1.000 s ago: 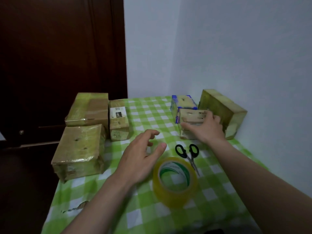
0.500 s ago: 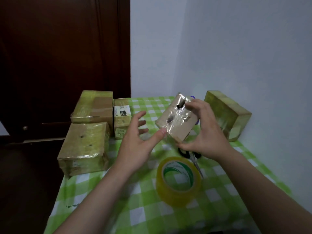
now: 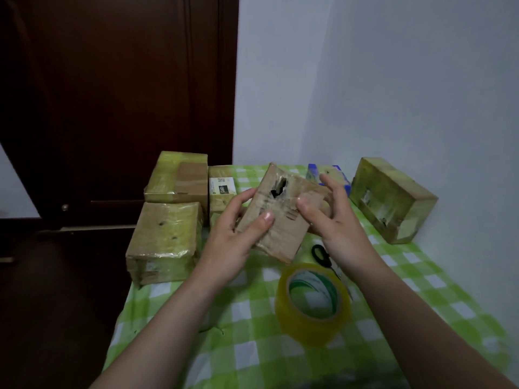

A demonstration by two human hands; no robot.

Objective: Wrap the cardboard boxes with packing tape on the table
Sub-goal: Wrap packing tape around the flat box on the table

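In the head view, the person is holding a small box [image 3: 283,238] in the air above the worktop [image 3: 252,346], tilted, with a torn dark hole showing in its upper face. The left hand [image 3: 230,248] is gripping its left side, thumb pressing across the front and fingers going behind. The right hand [image 3: 339,231] is curling its fingers onto the right edge, so both hands are clamped on the box, one at each side.

The tape roll [image 3: 303,329] is lying flat on the checked cloth just below the box, nearer the person. The scissors [image 3: 320,255] are lying beside it, partly hidden under the right wrist. Three wrapped boxes [image 3: 165,237] are sitting at the left, with a blue box [image 3: 328,175] and a larger box [image 3: 393,200] at the back right.

By my judgement, no tape is going on yet; the box is being turned and checked.

The risks are coming from the next handover. One hand is going to have to let go to fetch the roll, and a one-handed grip on shiny old film could be slipping, dropping the box onto the roll or scissors. The torn face could be caving under thumb pressure. A forearm sweeping low could be knocking the roll toward the near edge.
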